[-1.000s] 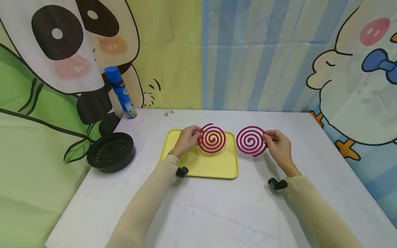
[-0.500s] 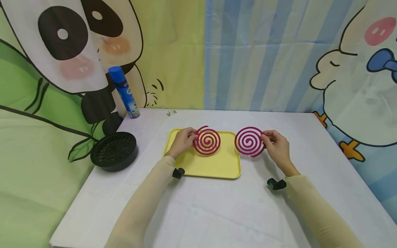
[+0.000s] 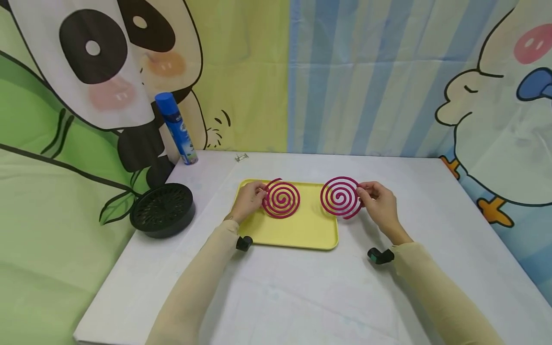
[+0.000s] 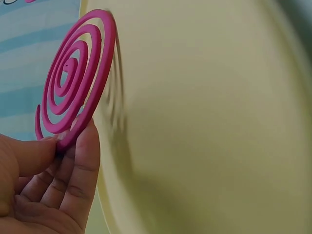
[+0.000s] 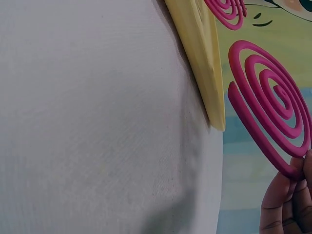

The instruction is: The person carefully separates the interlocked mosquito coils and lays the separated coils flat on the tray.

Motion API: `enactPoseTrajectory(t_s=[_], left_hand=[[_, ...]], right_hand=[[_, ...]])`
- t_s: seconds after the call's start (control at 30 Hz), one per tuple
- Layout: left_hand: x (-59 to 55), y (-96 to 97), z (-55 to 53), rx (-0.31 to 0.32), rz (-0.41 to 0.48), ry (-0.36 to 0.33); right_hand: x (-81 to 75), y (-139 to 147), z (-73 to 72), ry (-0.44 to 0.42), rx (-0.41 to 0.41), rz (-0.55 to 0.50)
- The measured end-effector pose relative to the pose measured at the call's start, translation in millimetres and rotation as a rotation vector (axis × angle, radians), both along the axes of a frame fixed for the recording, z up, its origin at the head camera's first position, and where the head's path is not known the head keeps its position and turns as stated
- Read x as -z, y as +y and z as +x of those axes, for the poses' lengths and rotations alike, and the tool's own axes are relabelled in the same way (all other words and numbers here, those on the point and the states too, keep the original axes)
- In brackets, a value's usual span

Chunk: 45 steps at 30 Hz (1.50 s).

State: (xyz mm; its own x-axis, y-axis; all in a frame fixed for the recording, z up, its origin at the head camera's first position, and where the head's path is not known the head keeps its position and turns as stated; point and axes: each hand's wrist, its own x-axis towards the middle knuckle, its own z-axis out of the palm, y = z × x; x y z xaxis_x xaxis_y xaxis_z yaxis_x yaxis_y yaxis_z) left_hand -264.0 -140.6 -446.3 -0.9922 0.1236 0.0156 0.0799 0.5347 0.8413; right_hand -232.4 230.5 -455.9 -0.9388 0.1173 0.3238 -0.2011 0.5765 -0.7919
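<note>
Two magenta mosquito coils are held up over the table. My left hand (image 3: 247,201) pinches the left mosquito coil (image 3: 281,200) by its left edge, above the yellow tray (image 3: 293,239). In the left wrist view the thumb and fingers grip the outer ring of that coil (image 4: 100,87), which casts a shadow on the tray. My right hand (image 3: 380,206) pinches the right mosquito coil (image 3: 340,197) by its right edge, near the tray's right side. The right wrist view has this coil (image 5: 256,117) raised clear of the table, with the fingertips at its outer ring.
A black round holder with a slotted top (image 3: 162,211) stands at the table's left edge. Behind it is a blue spray can (image 3: 180,134). A small metal coil stand (image 3: 241,157) lies at the back edge, before a cartoon curtain (image 3: 336,86).
Both hands have moved left with their coils; the left coil is also slightly lower. The right coil now overlaps the tray's right edge in the head view. The head view has shifted a little.
</note>
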Motion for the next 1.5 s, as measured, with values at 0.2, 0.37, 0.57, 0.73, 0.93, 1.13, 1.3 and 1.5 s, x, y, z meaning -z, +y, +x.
enactPoseTrajectory(t_s=[0.2, 0.37, 0.57, 0.73, 0.93, 1.13, 1.3, 1.5], left_hand=[[0.6, -6.9, -0.6, -0.048, -0.024, -0.032], [0.2, -12.2, 1.6, -0.063, -0.056, -0.053], [0.2, -18.2, 4.8, -0.061, -0.14, -0.072], [1.5, -22.1, 5.5, -0.047, -0.188, -0.062], [1.6, -24.0, 4.8, -0.049, -0.221, -0.066], [2.3, -26.6, 5.0, -0.072, -0.288, -0.096], [-1.7, -20.4, 8.6, -0.081, -0.32, -0.016], [-17.3, 6.0, 19.0, 0.146, -0.356, 0.104]], right_hand=[[3.0, -6.8, -2.7, -0.026, -0.009, -0.012], [5.4, -12.1, -4.6, -0.032, -0.036, -0.008], [7.1, -18.7, -5.8, -0.047, -0.054, -0.022], [5.4, -22.6, -6.3, -0.044, -0.059, -0.019], [4.1, -26.5, -7.7, -0.048, -0.078, -0.018], [4.9, -30.6, -8.3, -0.074, -0.08, -0.017], [4.7, -33.6, -8.9, -0.068, -0.087, -0.026], [4.8, -38.2, -10.2, -0.069, -0.101, -0.048]])
